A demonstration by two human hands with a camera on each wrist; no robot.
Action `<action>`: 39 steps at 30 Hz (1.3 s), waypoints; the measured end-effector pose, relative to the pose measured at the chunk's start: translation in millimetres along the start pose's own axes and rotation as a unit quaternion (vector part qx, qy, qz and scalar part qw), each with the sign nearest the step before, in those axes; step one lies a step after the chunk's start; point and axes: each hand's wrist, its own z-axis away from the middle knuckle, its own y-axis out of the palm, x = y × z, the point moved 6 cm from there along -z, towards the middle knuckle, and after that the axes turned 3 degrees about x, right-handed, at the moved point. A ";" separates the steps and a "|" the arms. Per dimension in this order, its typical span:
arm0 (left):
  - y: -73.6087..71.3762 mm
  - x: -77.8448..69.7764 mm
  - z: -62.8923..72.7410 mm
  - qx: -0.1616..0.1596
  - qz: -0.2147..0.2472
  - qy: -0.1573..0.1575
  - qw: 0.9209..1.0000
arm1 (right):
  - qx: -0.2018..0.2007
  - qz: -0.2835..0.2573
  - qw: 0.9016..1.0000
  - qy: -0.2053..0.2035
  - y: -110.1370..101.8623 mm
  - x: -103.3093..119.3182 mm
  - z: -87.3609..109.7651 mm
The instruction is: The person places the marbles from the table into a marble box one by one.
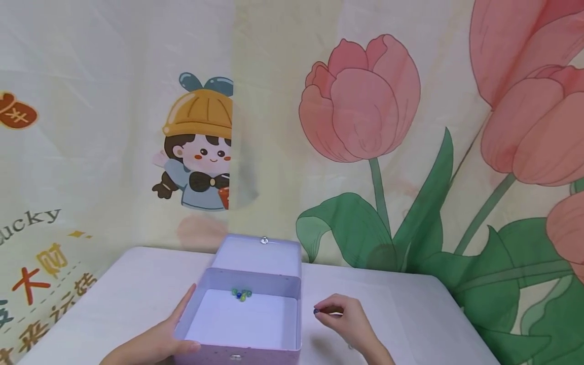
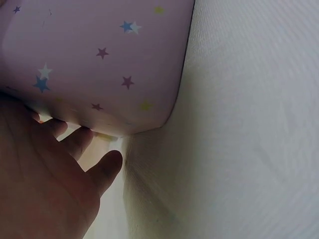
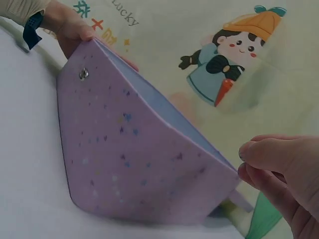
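1. Pinching a dark blue marble (image 1: 316, 311), your right hand (image 1: 344, 314) is narrow, thumb and fingertips together, at 3 o'clock from the box (image 1: 274, 355). The marble is just outside the right wall; in the right wrist view it barely shows.
2. Your left hand (image 1: 169, 337) rests wide against the box between 8 and 9 o'clock, with a finger stretched along the left wall and the thumb at the near left corner.
3. Inside the box, at 12 o'clock on its floor and near the back wall, you have a small cluster of marbles (image 1: 242, 298): green ones, a yellow-green one and a blue one.
4. The lid (image 1: 255, 256) stands open at 12 o'clock, with a shiny catch (image 1: 264, 240) on its far edge; a metal clasp (image 1: 235, 357) sits at 6 o'clock on the front wall.
5. The box is purple, patterned with stars, and stands upright on your white counter (image 1: 383, 314).
6. Beyond it hangs a printed cloth, with a cartoon figure (image 1: 198, 147) at 11 o'clock and a pink tulip (image 1: 365, 116) at 1 o'clock.
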 end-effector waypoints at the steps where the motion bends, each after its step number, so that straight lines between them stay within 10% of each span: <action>1: -0.2 -0.3 -0.4 0.000 0.002 0.000 1.000 | 0.005 -0.001 1.000 -0.008 5.3 4.8 -5.9; 10: 5.3 0.4 -7.3 0.032 0.081 0.053 0.995 | 0.059 0.025 0.997 -0.038 59.6 25.0 -66.5; 19: 8.6 7.3 -8.0 0.008 0.071 0.005 0.997 | 0.067 0.094 0.993 -0.041 102.3 36.1 -109.4; 31: -0.3 9.9 -2.1 -0.047 -0.061 -0.024 0.997 | 0.085 0.181 0.980 -0.018 138.1 27.0 -112.6; 39: 0.2 9.3 -2.6 -0.018 0.034 -0.033 0.999 | 0.098 0.202 0.974 -0.022 143.8 28.2 -115.5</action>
